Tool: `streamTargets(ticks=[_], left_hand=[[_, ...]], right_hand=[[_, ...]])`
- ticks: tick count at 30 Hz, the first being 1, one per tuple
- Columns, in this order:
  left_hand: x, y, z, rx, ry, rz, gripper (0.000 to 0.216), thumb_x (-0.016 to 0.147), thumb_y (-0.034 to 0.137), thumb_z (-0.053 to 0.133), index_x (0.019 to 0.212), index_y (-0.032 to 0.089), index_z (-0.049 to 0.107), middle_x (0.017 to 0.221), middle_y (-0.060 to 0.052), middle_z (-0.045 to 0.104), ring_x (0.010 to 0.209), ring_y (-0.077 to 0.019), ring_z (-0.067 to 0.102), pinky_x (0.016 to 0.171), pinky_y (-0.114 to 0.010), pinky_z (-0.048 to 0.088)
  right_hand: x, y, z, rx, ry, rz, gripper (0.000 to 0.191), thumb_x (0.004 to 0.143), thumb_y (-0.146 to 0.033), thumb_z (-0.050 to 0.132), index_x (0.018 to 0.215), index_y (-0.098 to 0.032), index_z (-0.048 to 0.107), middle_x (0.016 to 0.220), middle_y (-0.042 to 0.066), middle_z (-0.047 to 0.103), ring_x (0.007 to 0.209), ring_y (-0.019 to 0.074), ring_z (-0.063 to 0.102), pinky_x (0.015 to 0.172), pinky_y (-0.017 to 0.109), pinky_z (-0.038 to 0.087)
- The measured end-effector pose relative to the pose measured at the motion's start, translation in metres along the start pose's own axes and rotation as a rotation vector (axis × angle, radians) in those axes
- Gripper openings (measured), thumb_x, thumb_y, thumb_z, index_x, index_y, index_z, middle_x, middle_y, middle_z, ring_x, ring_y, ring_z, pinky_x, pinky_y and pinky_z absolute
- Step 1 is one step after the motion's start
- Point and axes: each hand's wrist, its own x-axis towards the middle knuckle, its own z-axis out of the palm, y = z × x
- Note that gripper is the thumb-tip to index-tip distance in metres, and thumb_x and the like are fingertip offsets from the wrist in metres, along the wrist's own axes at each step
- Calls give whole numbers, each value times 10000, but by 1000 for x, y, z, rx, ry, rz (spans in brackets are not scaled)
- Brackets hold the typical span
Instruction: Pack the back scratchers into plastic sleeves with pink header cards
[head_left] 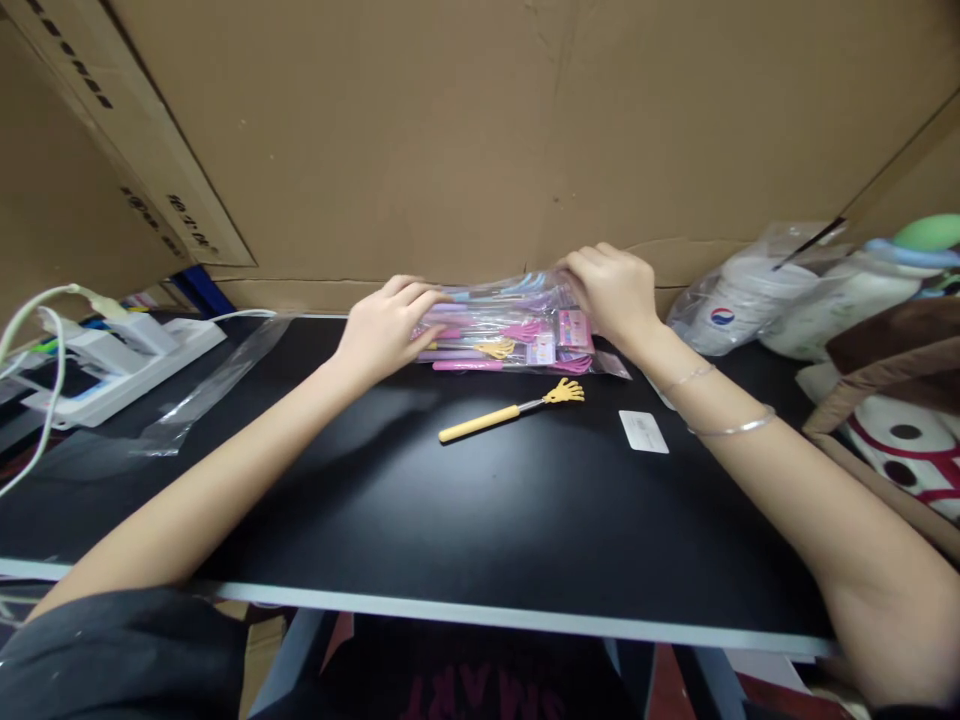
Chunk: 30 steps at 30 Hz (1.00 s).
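Note:
Several back scratchers (pixel 499 330) in clear plastic sleeves lie stacked near the back of the black table, with pink, purple, yellow and blue ones showing. My left hand (pixel 394 325) rests at the handle end of the stack, thumb and fingers apart around it. At the opposite end, my right hand (pixel 611 290) has its fingers closed on the clear plastic of the packaging. A loose yellow back scratcher (pixel 491 420) lies in front of the stack, its hand-shaped head to the right. Farther right is a small white card (pixel 643 432).
A white power strip (pixel 142 365) with plugs and cables sits at the left. Next to it lies an empty clear plastic sleeve (pixel 214 385). Bagged white cups (pixel 750 290), a pale bottle (pixel 847 300) and a brown-handled bag (pixel 885 400) crowd the right. Cardboard (pixel 465 130) walls the back.

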Motion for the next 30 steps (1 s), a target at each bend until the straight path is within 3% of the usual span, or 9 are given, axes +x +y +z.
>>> streamTargets(ticks=[3,7,15,19,23,27,30], left_hand=[[18,25,-1,-154,77,91,458,926,435,528,1318,199,543,1337,-95,605,1268,-261,501,1014,-366,430],[24,50,-4,-307,31,151,293,975,391,454,1121,208,630,1053,-48,712,972,-195,638,856,-283,462],[3,60,-15,-239,97,160,291,989,333,412,999,213,677,914,-31,711,736,-133,625,641,-212,384],[-7,59,-13,-345,35,144,238,971,316,473,1061,223,672,893,-2,723,650,-108,598,614,-195,372],[-15,54,-5,-500,-68,165,225,962,289,498,1072,220,681,869,4,717,648,-99,594,633,-186,394],[-20,51,2,-557,-68,187,231,958,279,495,1010,207,709,929,-28,711,758,-117,625,694,-196,426],[-23,51,6,-559,-61,148,237,954,293,502,1023,225,718,905,-17,722,777,-122,636,701,-199,429]], right_hand=[[-15,-35,-24,134,49,-76,315,998,-306,363,1009,-227,668,937,72,701,878,220,619,715,325,416],[-34,-63,-42,307,9,-134,280,990,-269,370,1019,-212,643,937,61,693,841,186,642,699,277,432],[-48,-64,-48,576,-17,-28,321,869,-97,377,1106,-209,562,990,51,676,821,166,651,752,270,477],[-52,-64,-46,732,-88,-11,340,823,-78,398,1110,-215,518,986,49,665,766,153,634,697,271,493],[-59,-59,-38,774,-193,-18,293,808,-95,440,1040,-234,552,939,48,681,765,173,639,674,289,511],[-67,-56,-27,786,-210,55,214,829,-126,445,960,-215,589,932,44,705,785,178,674,689,289,524],[-71,-56,-23,775,-225,66,201,889,-192,440,968,-206,625,998,54,720,905,197,679,789,321,527]])
